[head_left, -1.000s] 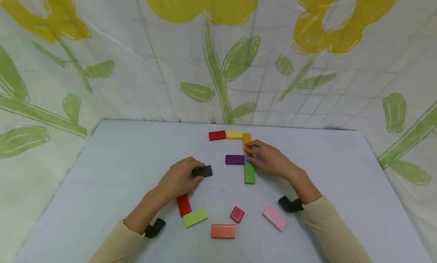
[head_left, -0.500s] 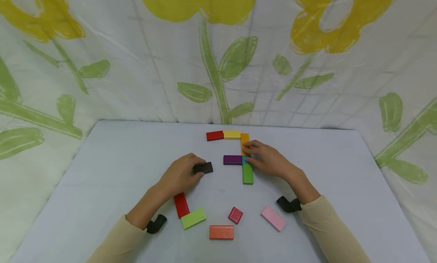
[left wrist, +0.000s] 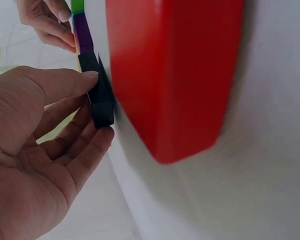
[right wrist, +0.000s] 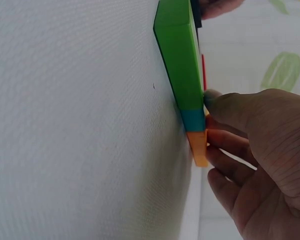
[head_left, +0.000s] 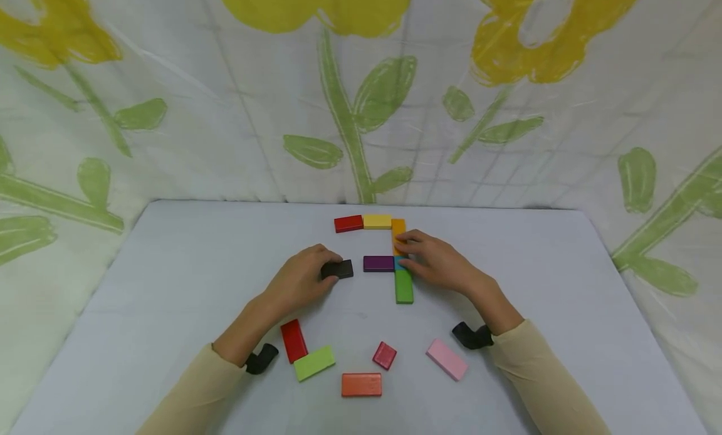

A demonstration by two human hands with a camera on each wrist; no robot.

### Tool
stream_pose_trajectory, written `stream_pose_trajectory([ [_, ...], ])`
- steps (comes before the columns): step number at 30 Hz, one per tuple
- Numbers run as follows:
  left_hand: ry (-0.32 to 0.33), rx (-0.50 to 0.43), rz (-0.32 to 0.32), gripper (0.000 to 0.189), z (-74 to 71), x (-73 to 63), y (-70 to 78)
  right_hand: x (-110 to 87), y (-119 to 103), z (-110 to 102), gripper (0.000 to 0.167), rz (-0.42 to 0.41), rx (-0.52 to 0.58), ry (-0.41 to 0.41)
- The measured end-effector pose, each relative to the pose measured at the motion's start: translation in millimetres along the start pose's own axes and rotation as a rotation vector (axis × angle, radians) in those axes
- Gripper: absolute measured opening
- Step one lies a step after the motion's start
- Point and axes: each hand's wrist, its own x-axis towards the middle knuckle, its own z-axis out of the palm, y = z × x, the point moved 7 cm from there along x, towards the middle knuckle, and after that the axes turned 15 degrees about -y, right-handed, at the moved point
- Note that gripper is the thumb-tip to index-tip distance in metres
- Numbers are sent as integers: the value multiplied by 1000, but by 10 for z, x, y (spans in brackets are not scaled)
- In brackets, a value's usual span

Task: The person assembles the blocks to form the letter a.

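My left hand pinches a black block, thumb on the near side and fingers on the far side. The black block lies just left of a purple block, a small gap between them in the head view. My right hand rests its thumb and fingertips along a column made of an orange block, a small blue block and a green block. In the right wrist view the thumb touches near the blue-green joint and the fingers sit by the orange block.
At the column's top, a yellow block and a red block run leftward. Nearer lie another red block, a lime block, an orange-red block, a small crimson block and a pink block. A flowered curtain hangs behind.
My left hand has brought the black block right and slightly away from me, closer to the purple block. The right hand stays at the column; the whole view shifts slightly.
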Motion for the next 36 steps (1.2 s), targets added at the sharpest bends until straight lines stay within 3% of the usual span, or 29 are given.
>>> stream_pose_trajectory([
  [14, 16, 27, 54, 35, -28, 61, 42, 34, -53, -4, 45, -16, -11, -1],
  [36, -34, 42, 29, 38, 20, 224, 117, -7, -16, -15, 44, 8, 5, 7],
])
